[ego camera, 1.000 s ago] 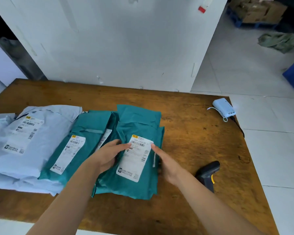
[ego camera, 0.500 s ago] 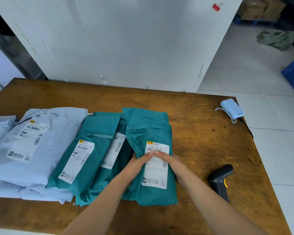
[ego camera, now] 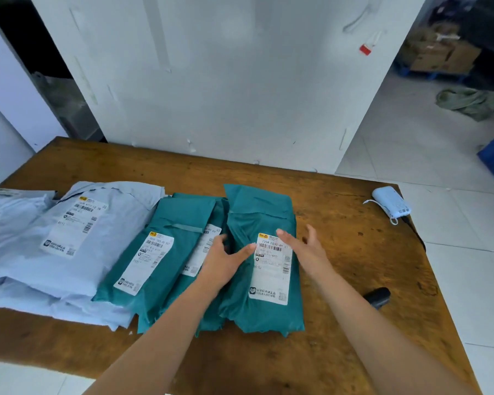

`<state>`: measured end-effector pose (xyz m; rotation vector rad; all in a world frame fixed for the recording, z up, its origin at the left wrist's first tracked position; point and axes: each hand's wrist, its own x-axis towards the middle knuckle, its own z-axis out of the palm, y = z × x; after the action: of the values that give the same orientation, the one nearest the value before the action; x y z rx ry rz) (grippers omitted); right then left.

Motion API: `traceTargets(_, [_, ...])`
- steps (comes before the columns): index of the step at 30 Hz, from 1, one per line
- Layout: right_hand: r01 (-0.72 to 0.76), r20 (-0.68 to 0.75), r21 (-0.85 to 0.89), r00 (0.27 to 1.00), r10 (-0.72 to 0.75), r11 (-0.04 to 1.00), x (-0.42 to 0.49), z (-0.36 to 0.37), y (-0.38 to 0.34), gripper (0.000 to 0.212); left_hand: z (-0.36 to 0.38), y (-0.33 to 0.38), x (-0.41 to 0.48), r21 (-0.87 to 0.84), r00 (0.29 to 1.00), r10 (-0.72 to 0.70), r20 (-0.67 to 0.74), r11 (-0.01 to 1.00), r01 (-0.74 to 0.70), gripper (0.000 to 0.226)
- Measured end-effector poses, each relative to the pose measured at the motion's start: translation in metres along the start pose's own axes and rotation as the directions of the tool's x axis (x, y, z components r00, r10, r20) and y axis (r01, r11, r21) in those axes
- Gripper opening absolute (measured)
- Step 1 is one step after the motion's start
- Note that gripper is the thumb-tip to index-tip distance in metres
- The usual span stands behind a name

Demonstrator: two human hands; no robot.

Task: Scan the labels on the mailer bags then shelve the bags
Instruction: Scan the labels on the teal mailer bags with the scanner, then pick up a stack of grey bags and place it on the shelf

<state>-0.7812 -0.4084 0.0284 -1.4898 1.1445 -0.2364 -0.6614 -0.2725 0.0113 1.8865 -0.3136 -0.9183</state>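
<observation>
Wooden table [ego camera: 340, 195] carries the rightmost teal mailer bag [ego camera: 257, 212] lengthwise near-to-far, label [ego camera: 271, 269] up, left hand [ego camera: 226, 260] and right hand [ego camera: 305, 249] spread empty at its sides, the latter nearer the barcode scanner [ego camera: 378, 297] rightward.

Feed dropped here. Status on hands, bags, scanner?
Left hand open on teal plastic mailer bags. Right hand open over white label of rightmost bag. Black handheld scanner unheld on wooden table, behind right forearm.
</observation>
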Motion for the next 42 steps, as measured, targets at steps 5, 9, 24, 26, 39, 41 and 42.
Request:
traceTargets(5, [0.334,-0.053,-0.343,0.926,-0.373,0.878,-0.011,0.014,-0.034,0.052,-0.062,0.030,-0.024,0.079,0.975,0.151,-0.164,0.987,-0.139,0.037])
traceTargets(9, [0.472,0.056,-0.426,0.865,-0.498,0.772,-0.026,0.063,-0.048,0.037,-0.131,0.020,-0.036,0.117,0.932,0.162,-0.324,0.984,-0.131,0.028])
traceTargets(24, [0.638,0.393,-0.288,0.759,-0.519,0.714,-0.065,0.392,-0.123,0.021,-0.492,-0.122,0.002,0.191,0.798,0.090,-0.596,0.981,0.032,0.032])
traceTargets(26, [0.544,0.377,-0.230,0.814,-0.442,0.807,-0.068,0.440,-0.134,0.016,-0.536,-0.141,0.016,0.280,0.844,0.105,-0.526,0.958,0.055,0.042])
traceTargets(39, [-0.283,0.355,-0.280,0.857,0.373,0.917,-0.025,0.613,-0.133,0.089,-0.660,-0.186,0.093,0.004,0.889,-0.377,-0.261,0.920,0.392,0.076])
traceTargets(41, [-0.307,0.346,-0.227,0.862,0.371,0.924,-0.009,0.627,-0.114,0.095,-0.673,-0.193,0.109,-0.053,0.879,-0.402,-0.258,0.914,0.403,0.087])
traceTargets(42, [-0.322,0.333,-0.191,0.867,0.369,0.927,-0.008,0.630,-0.113,0.094,-0.675,-0.194,0.113,-0.055,0.876,-0.412,-0.253,0.910,0.412,0.089])
